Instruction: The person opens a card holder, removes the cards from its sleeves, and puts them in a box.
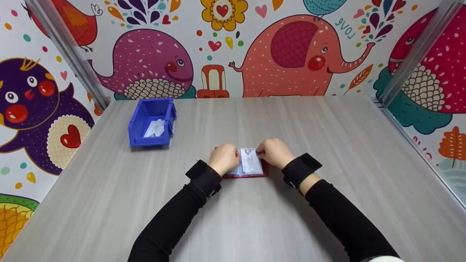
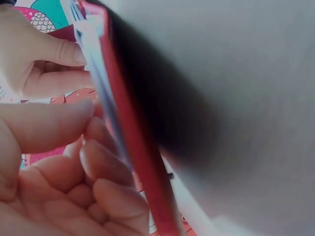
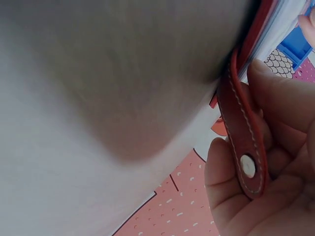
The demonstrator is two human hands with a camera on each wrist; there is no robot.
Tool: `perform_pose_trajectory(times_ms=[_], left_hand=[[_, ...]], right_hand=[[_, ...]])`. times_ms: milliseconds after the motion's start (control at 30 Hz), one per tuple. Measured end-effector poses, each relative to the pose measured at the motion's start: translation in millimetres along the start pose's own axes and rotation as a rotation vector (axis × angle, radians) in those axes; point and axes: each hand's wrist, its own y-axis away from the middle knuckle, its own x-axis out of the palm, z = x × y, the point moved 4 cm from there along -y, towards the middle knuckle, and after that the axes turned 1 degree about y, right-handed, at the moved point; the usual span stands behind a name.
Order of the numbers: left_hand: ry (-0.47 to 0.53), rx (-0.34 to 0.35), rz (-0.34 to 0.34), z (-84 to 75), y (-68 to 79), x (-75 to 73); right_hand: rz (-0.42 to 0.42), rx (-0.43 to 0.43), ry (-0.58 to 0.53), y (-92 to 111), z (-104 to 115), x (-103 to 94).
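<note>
A red card holder [image 1: 239, 171] is lying open on the table [image 1: 251, 222], right in front of the person, and both hands are working on it. The left hand [image 1: 225, 158] is holding its left side with curled fingers, thumb and pointer close together, but I can't tell which page they are pinching. The right hand [image 1: 275, 153] is gripping the right edge, thumb on the pages and fingers curling behind the strap [image 3: 238, 123], so it isn't spread wide either. 1 printed card [image 1: 252, 162] is showing on the right page; I can't tell if it is sitting all the way in. If it is going in crooked, it could be catching on the clear pocket and bending. If the left hand is letting go too soon, the pages could be flopping over. The strap could be getting in the way too, because it is hanging across the right hand. The open holder is stretching longest from left to right, with its fold pointing away from the person. The card's long side is running along that fold, with its printed picture at the far end.
</note>
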Motion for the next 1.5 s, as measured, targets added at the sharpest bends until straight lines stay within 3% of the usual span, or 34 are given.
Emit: perform_pose_trajectory(times_ms=[433, 1500], left_hand=[[-0.048, -0.007, 0.022, 0.0, -0.1, 3.8], [0.022, -0.051, 0.098, -0.4, -2.5, 8.9]], right_hand=[[-0.025, -0.029, 0.005, 0.5, 0.8, -0.7], [-0.035, -0.008, 0.025, 1.0, 2.1, 0.0]])
